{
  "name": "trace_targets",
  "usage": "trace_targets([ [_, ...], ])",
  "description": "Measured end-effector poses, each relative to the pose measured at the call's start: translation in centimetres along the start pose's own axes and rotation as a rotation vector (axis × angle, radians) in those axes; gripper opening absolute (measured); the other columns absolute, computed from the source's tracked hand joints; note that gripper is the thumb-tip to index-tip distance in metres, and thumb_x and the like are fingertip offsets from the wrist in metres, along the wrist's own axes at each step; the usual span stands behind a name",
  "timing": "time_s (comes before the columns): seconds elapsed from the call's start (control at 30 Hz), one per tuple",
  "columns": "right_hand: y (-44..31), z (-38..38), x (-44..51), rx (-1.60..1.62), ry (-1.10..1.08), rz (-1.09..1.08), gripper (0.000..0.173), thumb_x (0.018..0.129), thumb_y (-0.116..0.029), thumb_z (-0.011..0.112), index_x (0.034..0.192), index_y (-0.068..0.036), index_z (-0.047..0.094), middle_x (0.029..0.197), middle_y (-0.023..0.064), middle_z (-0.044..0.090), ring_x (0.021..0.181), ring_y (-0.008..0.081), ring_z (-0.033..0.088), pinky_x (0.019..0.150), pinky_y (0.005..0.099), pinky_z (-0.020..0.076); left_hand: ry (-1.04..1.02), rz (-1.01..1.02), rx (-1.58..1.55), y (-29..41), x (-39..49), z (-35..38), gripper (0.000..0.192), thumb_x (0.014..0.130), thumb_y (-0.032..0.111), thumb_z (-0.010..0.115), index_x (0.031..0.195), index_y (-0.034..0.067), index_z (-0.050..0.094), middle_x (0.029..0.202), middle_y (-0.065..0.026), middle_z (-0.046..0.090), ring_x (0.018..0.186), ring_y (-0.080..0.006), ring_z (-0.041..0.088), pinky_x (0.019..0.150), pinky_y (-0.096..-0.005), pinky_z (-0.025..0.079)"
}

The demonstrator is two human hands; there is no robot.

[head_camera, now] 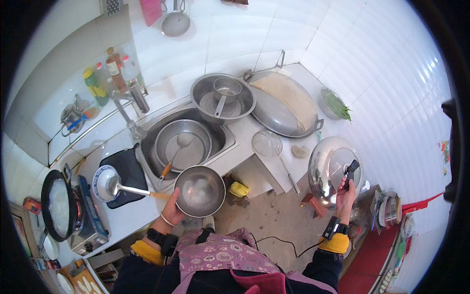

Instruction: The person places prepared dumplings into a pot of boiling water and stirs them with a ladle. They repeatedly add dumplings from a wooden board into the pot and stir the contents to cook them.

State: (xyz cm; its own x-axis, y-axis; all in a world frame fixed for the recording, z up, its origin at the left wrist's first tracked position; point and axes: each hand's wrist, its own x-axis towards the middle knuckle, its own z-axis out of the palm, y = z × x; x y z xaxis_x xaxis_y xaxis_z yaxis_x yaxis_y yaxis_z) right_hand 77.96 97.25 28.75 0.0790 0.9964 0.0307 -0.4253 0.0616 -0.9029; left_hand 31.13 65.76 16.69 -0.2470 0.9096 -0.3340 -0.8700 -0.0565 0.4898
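My left hand [175, 208] grips the rim of a stainless steel bowl [200, 191], tilted so its bare inside faces me. A ladle [128, 189] with a wooden handle end leans in a blue-rimmed bowl [97, 180]; its handle reaches close to my left hand, and I cannot tell whether they touch. On the right, my right hand [346, 193] holds the black handle of a domed, shiny metal lid [321, 165]. What lies under the lid is hidden. Between my hands the sink [149, 147] holds a steel basin [205, 132] with a wooden-handled ladle [176, 150] in it.
At left a black wok [46, 205] with whitish contents sits on a stove [90, 235]. Another basin [248, 104] overhangs the sink. Behind are a large pan lid [260, 106], a wire strainer [267, 143] and greens [335, 104]. A black cable [290, 244] hangs near my right arm.
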Motion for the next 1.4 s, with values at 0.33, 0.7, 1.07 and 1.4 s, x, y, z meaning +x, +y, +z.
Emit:
trace_targets([
  [0.33,6.1,8.4,14.5,0.125,-0.073,0.078,0.021,0.094,-0.018,0.049,0.102,0.001,0.054,0.086,0.0064,0.060,0.070,0.0092,0.055,0.060,0.0205,0.0467,0.089,-0.028,0.035,2.2,7.6,0.6,0.051,0.095,0.042,0.039,0.130,0.005,0.042,0.128,-0.0112,0.051,0.117,-0.0238,0.049,0.101,-0.0398,0.037],
  [0.7,18.7,18.4,33.5,0.231,-0.334,0.294,0.022,0.096,-0.018,0.044,0.100,0.001,0.053,0.086,0.0056,0.058,0.074,0.0093,0.054,0.063,0.0194,0.0471,0.369,0.190,-0.049,2.9,9.8,1.4,0.052,0.096,0.042,0.034,0.133,0.006,0.039,0.131,-0.0107,0.048,0.118,-0.0241,0.048,0.101,-0.0396,0.037],
  [1.07,26.9,19.0,42.8,0.157,-0.417,0.420,0.025,0.096,-0.021,0.042,0.102,0.001,0.053,0.089,0.0061,0.060,0.074,0.0108,0.057,0.065,0.0211,0.0495,0.457,0.351,-0.059,3.4,14.2,3.7,0.053,0.096,0.042,0.036,0.135,0.007,0.036,0.132,-0.0090,0.047,0.120,-0.0216,0.046,0.101,-0.0376,0.036],
  [1.4,27.5,24.7,29.1,-0.387,-0.321,0.425,0.027,0.088,-0.033,0.057,0.097,-0.008,0.059,0.077,0.0013,0.060,0.060,0.0071,0.051,0.051,0.0204,0.0400,0.379,0.419,-0.090,4.0,17.7,3.0,0.052,0.096,0.041,0.038,0.134,0.006,0.039,0.131,-0.0077,0.048,0.119,-0.0192,0.046,0.101,-0.0358,0.035],
])
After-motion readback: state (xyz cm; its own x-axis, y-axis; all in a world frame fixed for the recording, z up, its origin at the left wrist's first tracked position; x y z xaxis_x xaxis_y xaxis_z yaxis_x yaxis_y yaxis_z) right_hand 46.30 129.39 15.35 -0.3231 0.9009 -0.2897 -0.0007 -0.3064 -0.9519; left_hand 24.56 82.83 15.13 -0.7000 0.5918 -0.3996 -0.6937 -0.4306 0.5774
